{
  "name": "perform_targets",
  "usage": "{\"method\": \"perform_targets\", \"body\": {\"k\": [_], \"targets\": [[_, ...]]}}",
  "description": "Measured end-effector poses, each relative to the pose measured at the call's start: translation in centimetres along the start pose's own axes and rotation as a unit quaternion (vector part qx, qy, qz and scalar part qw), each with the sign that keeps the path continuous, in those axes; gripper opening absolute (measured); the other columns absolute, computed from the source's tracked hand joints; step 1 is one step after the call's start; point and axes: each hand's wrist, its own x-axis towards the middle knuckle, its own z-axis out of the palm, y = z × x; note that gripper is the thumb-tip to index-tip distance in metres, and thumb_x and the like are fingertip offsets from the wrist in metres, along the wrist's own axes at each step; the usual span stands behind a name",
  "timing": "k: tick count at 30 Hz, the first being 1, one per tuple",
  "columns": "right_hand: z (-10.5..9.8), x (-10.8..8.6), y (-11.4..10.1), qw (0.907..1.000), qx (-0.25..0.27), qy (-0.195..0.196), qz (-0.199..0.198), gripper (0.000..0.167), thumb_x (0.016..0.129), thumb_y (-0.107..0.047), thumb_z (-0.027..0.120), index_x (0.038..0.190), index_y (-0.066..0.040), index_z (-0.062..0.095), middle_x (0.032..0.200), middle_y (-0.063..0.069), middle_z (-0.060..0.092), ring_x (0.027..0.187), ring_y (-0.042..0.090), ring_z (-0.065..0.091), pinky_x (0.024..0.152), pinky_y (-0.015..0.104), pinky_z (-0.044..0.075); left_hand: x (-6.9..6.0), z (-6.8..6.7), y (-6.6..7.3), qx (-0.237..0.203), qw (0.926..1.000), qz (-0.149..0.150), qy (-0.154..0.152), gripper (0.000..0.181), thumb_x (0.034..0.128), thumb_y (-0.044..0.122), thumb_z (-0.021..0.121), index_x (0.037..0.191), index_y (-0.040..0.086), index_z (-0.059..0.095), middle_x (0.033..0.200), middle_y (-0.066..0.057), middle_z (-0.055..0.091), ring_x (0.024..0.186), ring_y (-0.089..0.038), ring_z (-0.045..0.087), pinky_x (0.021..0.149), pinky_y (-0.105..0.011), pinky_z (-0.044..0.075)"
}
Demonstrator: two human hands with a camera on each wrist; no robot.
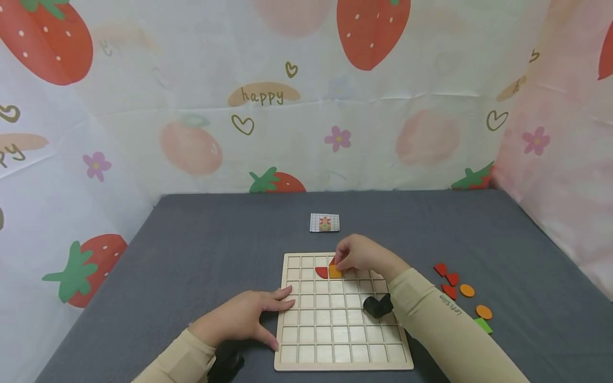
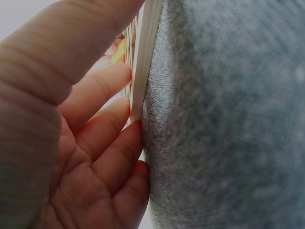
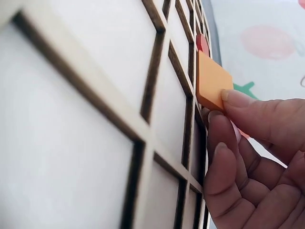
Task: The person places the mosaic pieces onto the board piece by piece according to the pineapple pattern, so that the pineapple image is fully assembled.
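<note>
Wears beige sleeves (image 1: 460, 324) on both forearms, nearest to the camera, with small dark letters on the right one. Carries a black device (image 1: 227, 368) at the left wrist and also a similar dark device (image 1: 378, 306) at the right wrist, seen in front of the board (image 1: 343, 366). Rests left hand (image 1: 245, 316) at the left side of this pale board, with fingers spread and thumb well apart from them. Touches the rim there with fingertips, just above the grey cloth of the counter (image 1: 215, 239), as visible also in the left wrist view.

Pinches an orange square (image 1: 334, 272) between thumb and fingers of right hand (image 1: 366, 256). Holds this square at the far part of the board's raised grid, near the middle of the width, just beside a red quarter (image 1: 321, 272) on the left. Has also a small red piece (image 1: 332, 261) just beyond the square, partly hidden by the fingers. Cannot tell whether lying flat in a cell or slightly lifted.

Has a patterned card (image 1: 324, 223) on the counter, beyond the board. Has, to the right of the board, three loose red pieces (image 1: 449, 291), two orange circles (image 1: 467, 290) and a green piece (image 1: 483, 325), this last partly covered by the sleeve. Faces a pale curtain (image 1: 191, 64) with printed strawberries, hearts and flowers.
</note>
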Motion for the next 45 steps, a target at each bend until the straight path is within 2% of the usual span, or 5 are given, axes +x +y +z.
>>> {"method": "perform_targets", "body": {"k": [6, 19, 32, 39, 45], "targets": [[0.1, 0.0, 0.0, 0.9999, -0.012, 0.002, -0.008, 0.01, 0.08, -0.008, 0.069, 0.07, -0.007, 0.066, 0.072, -0.001, 0.064, 0.059, 0.016, 0.05, 0.054, 0.027, 0.043, 0.0, 0.0, 0.0, 0.001, 1.0, -0.003, 0.0, 0.085, 0.0605, 0.053, 0.074, 0.135, 0.021, 0.047, 0.145, 0.002, 0.034, 0.128, -0.016, 0.038, 0.101, -0.037, 0.035], [0.1, -0.1, -0.1, 0.9985, -0.05, 0.022, 0.002, 0.013, 0.076, -0.007, 0.073, 0.065, -0.01, 0.066, 0.066, -0.003, 0.061, 0.061, 0.014, 0.047, 0.054, 0.026, 0.039, 0.1, 0.2, -0.3, 0.006, 0.9999, 0.008, 0.008, 0.086, 0.0598, 0.053, 0.074, 0.134, 0.021, 0.047, 0.145, 0.0, 0.035, 0.128, -0.016, 0.038, 0.1, -0.036, 0.035], [0.2, 0.1, -0.1, 0.997, -0.073, 0.02, 0.016, 0.015, 0.073, -0.007, 0.076, 0.065, -0.011, 0.064, 0.068, 0.0, 0.06, 0.065, 0.016, 0.048, 0.057, 0.028, 0.04, 0.0, 0.1, 0.0, 0.004, 1.0, -0.004, 0.001, 0.085, 0.0602, 0.052, 0.074, 0.135, 0.021, 0.046, 0.145, 0.001, 0.034, 0.129, -0.017, 0.038, 0.1, -0.037, 0.035], [-0.2, -0.3, -0.2, 0.9975, -0.066, 0.022, 0.005, 0.012, 0.074, -0.009, 0.075, 0.068, -0.012, 0.065, 0.071, 0.0, 0.061, 0.067, 0.016, 0.05, 0.059, 0.028, 0.041, 0.0, 0.1, -0.1, 0.005, 1.0, -0.004, 0.0, 0.085, 0.0605, 0.052, 0.074, 0.135, 0.021, 0.046, 0.145, 0.001, 0.033, 0.128, -0.017, 0.038, 0.1, -0.037, 0.035], [-1.6, -0.7, 0.5, 0.9992, -0.033, 0.02, -0.014, 0.006, 0.078, -0.009, 0.071, 0.074, -0.011, 0.067, 0.072, 0.0, 0.062, 0.067, 0.017, 0.051, 0.06, 0.029, 0.044, 0.0, 0.0, -0.1, 0.009, 1.0, -0.001, 0.0, 0.086, 0.0606, 0.053, 0.074, 0.135, 0.022, 0.046, 0.146, 0.001, 0.033, 0.128, -0.017, 0.038, 0.1, -0.037, 0.035]]}}
